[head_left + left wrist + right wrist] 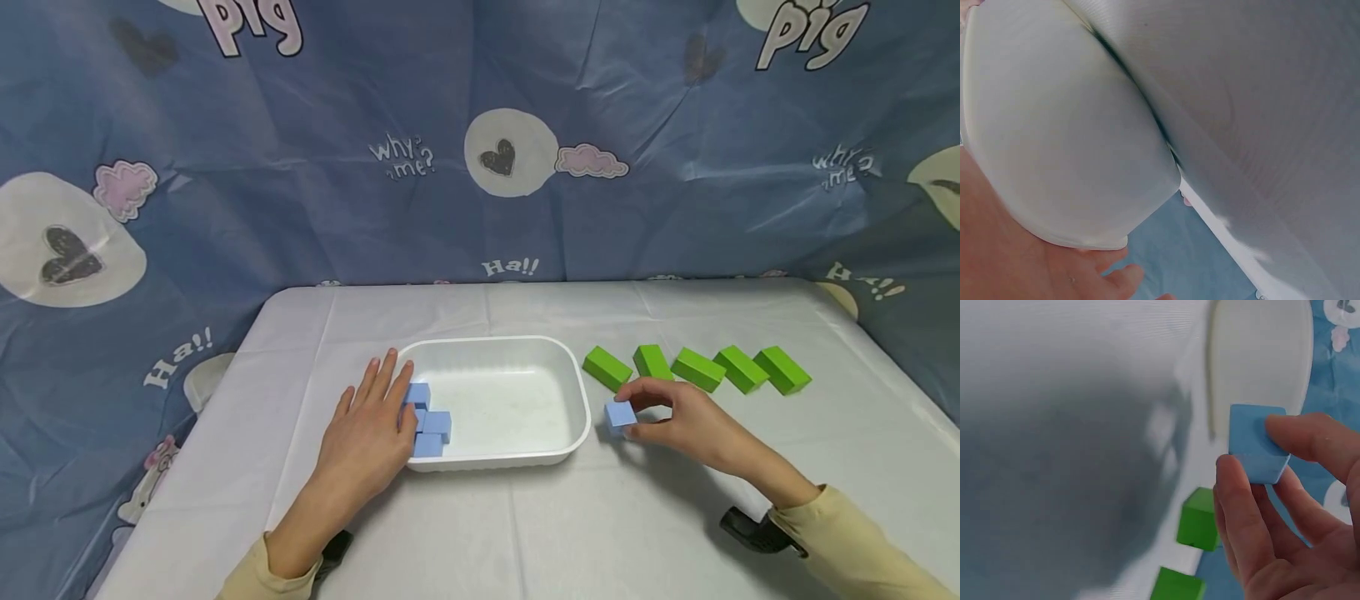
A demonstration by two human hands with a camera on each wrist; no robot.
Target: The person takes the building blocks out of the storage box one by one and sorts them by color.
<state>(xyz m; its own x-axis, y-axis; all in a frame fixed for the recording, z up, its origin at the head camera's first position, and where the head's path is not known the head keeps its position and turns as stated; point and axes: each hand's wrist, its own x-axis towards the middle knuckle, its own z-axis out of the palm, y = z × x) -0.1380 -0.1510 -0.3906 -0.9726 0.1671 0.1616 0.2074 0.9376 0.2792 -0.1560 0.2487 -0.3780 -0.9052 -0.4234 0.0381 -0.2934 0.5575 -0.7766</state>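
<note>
A blue cube point(620, 415) is pinched between the thumb and fingers of my right hand point(686, 421), just off the right end of a white tray point(517, 458). In the right wrist view the same blue cube point(1257, 440) shows between thumb and fingertips. My left hand point(367, 442) rests on the tray's left rim with its fingers straight. Several blue blocks point(437, 425) lie inside the tray at its left end, partly hidden by that hand. In the left wrist view the palm point(1035, 262) lies against the tray's outer wall point(1085, 137).
Several green blocks point(697, 369) stand in a slanting row behind and right of my right hand. A white cloth point(480, 533) covers the table. Behind it hangs a blue printed curtain point(420, 225). Dark wrist devices point(757, 532) sit at both sleeves.
</note>
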